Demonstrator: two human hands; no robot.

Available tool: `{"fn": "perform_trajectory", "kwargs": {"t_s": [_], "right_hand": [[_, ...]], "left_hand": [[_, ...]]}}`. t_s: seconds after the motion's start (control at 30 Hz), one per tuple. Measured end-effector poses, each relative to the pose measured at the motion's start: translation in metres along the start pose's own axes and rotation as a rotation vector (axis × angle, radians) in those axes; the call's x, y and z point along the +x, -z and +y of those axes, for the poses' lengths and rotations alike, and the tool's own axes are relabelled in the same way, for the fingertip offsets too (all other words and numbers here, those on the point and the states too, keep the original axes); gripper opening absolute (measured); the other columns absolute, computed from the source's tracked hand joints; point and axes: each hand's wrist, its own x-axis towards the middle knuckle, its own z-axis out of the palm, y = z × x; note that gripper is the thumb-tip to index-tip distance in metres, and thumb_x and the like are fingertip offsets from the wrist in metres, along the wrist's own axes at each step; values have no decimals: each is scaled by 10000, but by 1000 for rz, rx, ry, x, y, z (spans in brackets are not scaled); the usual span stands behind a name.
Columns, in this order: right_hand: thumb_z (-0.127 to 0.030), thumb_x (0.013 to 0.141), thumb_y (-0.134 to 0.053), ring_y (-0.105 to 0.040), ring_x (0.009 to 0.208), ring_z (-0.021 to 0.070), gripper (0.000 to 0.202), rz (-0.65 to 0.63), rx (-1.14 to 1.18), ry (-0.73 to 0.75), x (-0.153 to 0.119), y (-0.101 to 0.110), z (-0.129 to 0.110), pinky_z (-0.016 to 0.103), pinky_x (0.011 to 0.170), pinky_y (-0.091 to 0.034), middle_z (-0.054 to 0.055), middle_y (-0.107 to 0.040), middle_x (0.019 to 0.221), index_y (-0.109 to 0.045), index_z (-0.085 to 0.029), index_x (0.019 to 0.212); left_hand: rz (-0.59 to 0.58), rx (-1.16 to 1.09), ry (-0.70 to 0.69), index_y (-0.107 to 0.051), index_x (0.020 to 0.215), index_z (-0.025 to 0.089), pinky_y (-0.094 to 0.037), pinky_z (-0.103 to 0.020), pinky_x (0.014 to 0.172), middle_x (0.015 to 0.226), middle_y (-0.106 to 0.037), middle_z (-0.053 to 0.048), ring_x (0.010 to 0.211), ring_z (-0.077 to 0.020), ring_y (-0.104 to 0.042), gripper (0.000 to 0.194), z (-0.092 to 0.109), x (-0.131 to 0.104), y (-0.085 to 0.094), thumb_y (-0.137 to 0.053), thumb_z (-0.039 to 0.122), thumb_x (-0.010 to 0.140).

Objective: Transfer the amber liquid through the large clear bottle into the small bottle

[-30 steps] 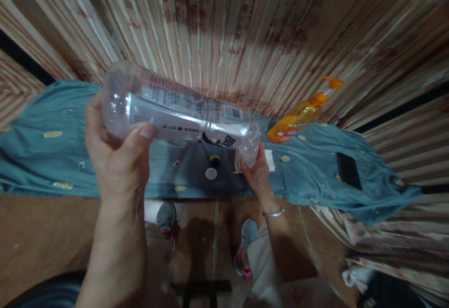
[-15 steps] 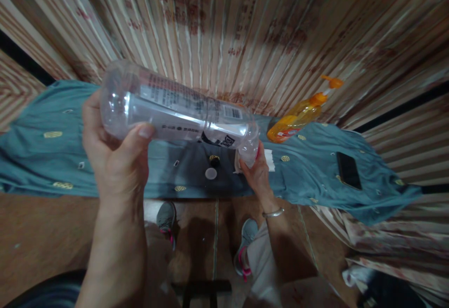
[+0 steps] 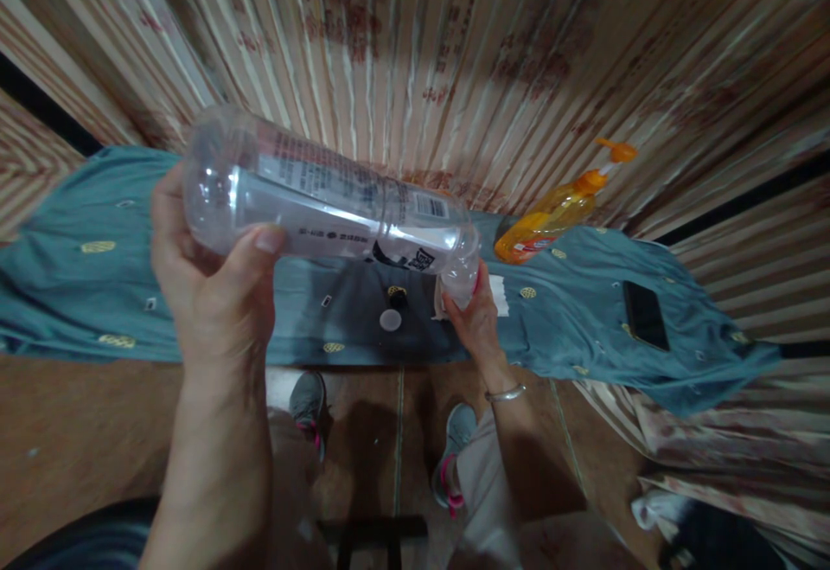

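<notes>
A large clear plastic bottle (image 3: 324,198) with a printed label is held tilted above the cloth, its base at the left and its narrower end lower at the right. My left hand (image 3: 220,267) grips it near the base, thumb on the near side. My right hand (image 3: 475,315) is closed round the neck end; the bottle's mouth is hidden there. On the cloth beneath are a small dark cap (image 3: 398,297) and a round whitish disc (image 3: 390,321). A white paper piece (image 3: 498,295) lies behind my right hand.
An orange pump bottle (image 3: 548,222) stands on the teal cloth (image 3: 363,319) right of the clear bottle. A black phone (image 3: 646,316) lies farther right. A striped curtain (image 3: 415,60) hangs behind the cloth-covered surface.
</notes>
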Motion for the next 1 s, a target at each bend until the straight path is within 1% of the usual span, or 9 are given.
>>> {"fn": "perform_trajectory", "kwargs": {"t_s": [0.1, 0.2, 0.33, 0.43, 0.57, 0.67, 0.77, 0.83, 1.0], "right_hand": [[-357, 853, -652, -524, 1395, 307, 847, -9, -9, -12, 0, 0, 0, 527, 1141, -464, 200, -498, 1529, -253, -167, 1577], [-358, 855, -652, -527, 1392, 302, 847, -10, -16, -2, 0, 1, 0, 519, 1133, -473, 191, -501, 1529, -250, -180, 1579], [-360, 864, -645, -532, 1388, 300, 836, -6, -11, 15, -1, -1, 1, 518, 1130, -478, 187, -518, 1512, -251, -183, 1579], [-362, 862, -647, -524, 1399, 310, 834, 5, -18, 16, -1, -2, 2, 531, 1137, -470, 196, -517, 1512, -259, -172, 1575], [-359, 856, -656, -521, 1402, 314, 840, 5, -14, 12, -1, -1, 2, 537, 1137, -469, 198, -508, 1520, -262, -173, 1574], [-349, 858, -655, -534, 1388, 308, 845, -14, -10, -5, 0, 0, 0, 533, 1131, -476, 187, -505, 1527, -248, -188, 1581], [-347, 853, -663, -532, 1389, 308, 852, -12, -20, -7, 0, 1, 0, 531, 1134, -474, 186, -507, 1525, -250, -187, 1580], [-356, 855, -662, -524, 1397, 308, 845, -3, -24, 10, 0, 0, 1, 532, 1138, -469, 188, -505, 1525, -256, -185, 1576], [-375, 861, -653, -512, 1407, 309, 839, 7, -29, 34, -1, -2, 3, 541, 1141, -464, 190, -501, 1524, -256, -185, 1575]], "left_hand": [[-15, -3, -26, -709, 1148, 210, -413, -611, 1107, 1018, -666, -28, 937, -223, -655, 796, -1, 0, 0, -911, 567, 465], [-19, 54, -42, -693, 1140, 218, -406, -629, 1111, 998, -651, -15, 956, -230, -657, 782, -1, 0, 0, -880, 615, 494], [-8, 121, -7, -670, 1119, 238, -428, -617, 1100, 1032, -652, -12, 960, -228, -662, 799, 2, -1, -1, -852, 688, 485], [-18, 128, 10, -661, 1124, 236, -435, -604, 1098, 1049, -649, -23, 996, -241, -665, 779, 2, -1, 0, -849, 677, 511], [-34, 89, -45, -656, 1152, 217, -391, -641, 1117, 1068, -634, -24, 1056, -263, -655, 849, -3, 0, 3, -861, 686, 475], [-55, 75, -67, -652, 1175, 213, -383, -651, 1119, 1093, -630, -31, 1058, -268, -662, 854, -5, 1, 4, -857, 683, 491], [-59, 103, -39, -650, 1185, 234, -391, -655, 1119, 1082, -641, -26, 1073, -272, -660, 831, -4, 1, 3, -850, 675, 509], [-52, 121, -41, -650, 1177, 241, -380, -665, 1129, 1089, -643, -17, 1063, -267, -661, 850, -3, 1, 3, -846, 697, 486], [-57, 136, -25, -635, 1181, 231, -363, -666, 1143, 1107, -639, -15, 1057, -263, -666, 856, -2, 0, 3, -829, 713, 501]]}}
